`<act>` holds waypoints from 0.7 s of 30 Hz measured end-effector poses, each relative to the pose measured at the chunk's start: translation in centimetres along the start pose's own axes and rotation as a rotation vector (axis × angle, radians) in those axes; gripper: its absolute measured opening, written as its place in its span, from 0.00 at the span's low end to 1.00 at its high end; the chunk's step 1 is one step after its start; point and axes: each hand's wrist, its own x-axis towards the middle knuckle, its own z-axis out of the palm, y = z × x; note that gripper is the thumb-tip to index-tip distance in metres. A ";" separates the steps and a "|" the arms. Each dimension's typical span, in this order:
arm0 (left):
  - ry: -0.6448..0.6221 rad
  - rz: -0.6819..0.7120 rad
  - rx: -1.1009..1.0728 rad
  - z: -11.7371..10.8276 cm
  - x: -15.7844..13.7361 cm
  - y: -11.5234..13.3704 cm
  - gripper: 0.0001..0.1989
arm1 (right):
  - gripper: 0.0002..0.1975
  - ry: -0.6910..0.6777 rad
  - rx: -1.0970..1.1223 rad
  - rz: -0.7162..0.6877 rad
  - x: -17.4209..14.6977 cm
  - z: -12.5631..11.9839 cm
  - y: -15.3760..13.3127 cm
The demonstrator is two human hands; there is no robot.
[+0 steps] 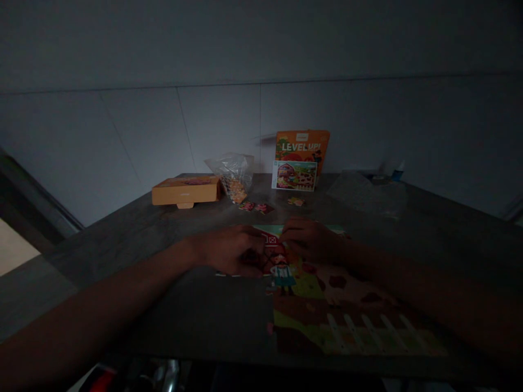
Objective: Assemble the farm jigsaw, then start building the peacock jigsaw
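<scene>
A partly joined jigsaw puzzle lies on the grey table, showing a farmer, a spotted cow, a white fence and a red barn. Over the barn section at its upper left, my left hand is closed, with thumb and fingers bent around the pieces. My right hand bends over the top of the puzzle just right of the barn roof. Its fingers are together, their tips close to those of my left hand. Whatever they pinch is hidden in the dim light. My right forearm covers part of the cow side.
Loose puzzle pieces and another piece lie beyond the puzzle. Behind them stand an orange box, a clear bag of pieces, a picture card and an orange "LEVEL UP!" board. Crumpled clear plastic sits right.
</scene>
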 end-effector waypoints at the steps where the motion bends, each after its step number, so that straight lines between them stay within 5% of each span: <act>1: -0.005 0.002 -0.006 0.0 0.0 0.0 0.06 | 0.11 0.004 -0.002 -0.005 0.0 0.0 0.0; 21: -0.017 0.011 0.027 0.2 0.2 -0.4 0.07 | 0.11 0.003 -0.002 0.019 0.1 0.0 0.0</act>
